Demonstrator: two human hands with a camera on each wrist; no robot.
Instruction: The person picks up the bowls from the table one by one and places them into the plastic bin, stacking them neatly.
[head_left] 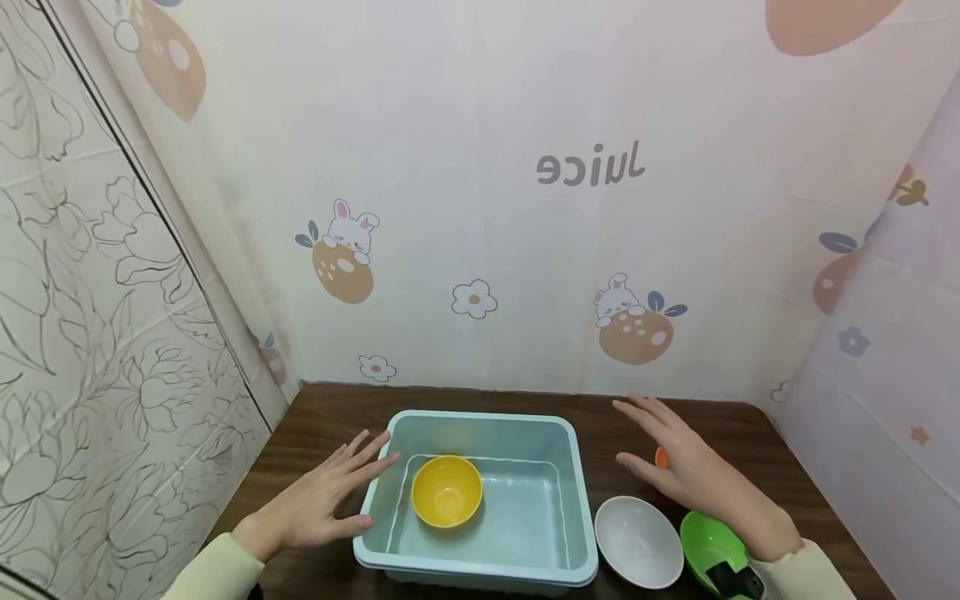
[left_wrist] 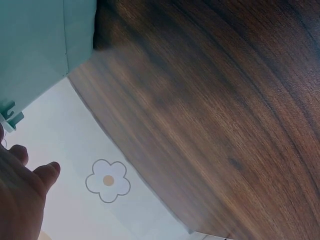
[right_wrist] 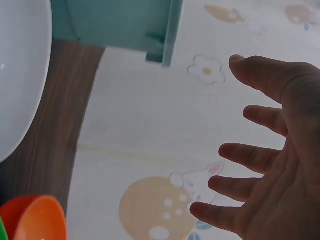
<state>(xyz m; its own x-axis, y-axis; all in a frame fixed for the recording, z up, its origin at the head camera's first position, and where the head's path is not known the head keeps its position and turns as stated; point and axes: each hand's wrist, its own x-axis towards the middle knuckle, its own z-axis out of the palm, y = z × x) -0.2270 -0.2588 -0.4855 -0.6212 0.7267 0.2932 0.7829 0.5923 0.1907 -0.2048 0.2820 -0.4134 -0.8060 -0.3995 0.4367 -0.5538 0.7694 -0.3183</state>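
A light teal plastic basin [head_left: 525,508] stands on the table, and inside it a yellow bowl [head_left: 447,492] sits toward the left. My left hand [head_left: 322,500] is spread at the basin's left side, fingertips overlapping its rim in the head view, holding nothing. My right hand [head_left: 678,458] hovers with fingers spread over the table's right part, also holding nothing; the right wrist view shows its fingers apart. Below it are a white bowl [head_left: 639,542] beside the basin and a green bowl [head_left: 708,542], partly hidden by the wrist. An orange bowl [right_wrist: 45,220] is mostly covered by the right hand in the head view.
The dark wood table [head_left: 337,404] meets a printed curtain [head_left: 480,208] at the back. Another curtain with flower outlines [head_left: 112,333] hangs along the left, and a pale cloth [head_left: 885,400] lines the right. A black strap piece [head_left: 735,581] is at the right wrist.
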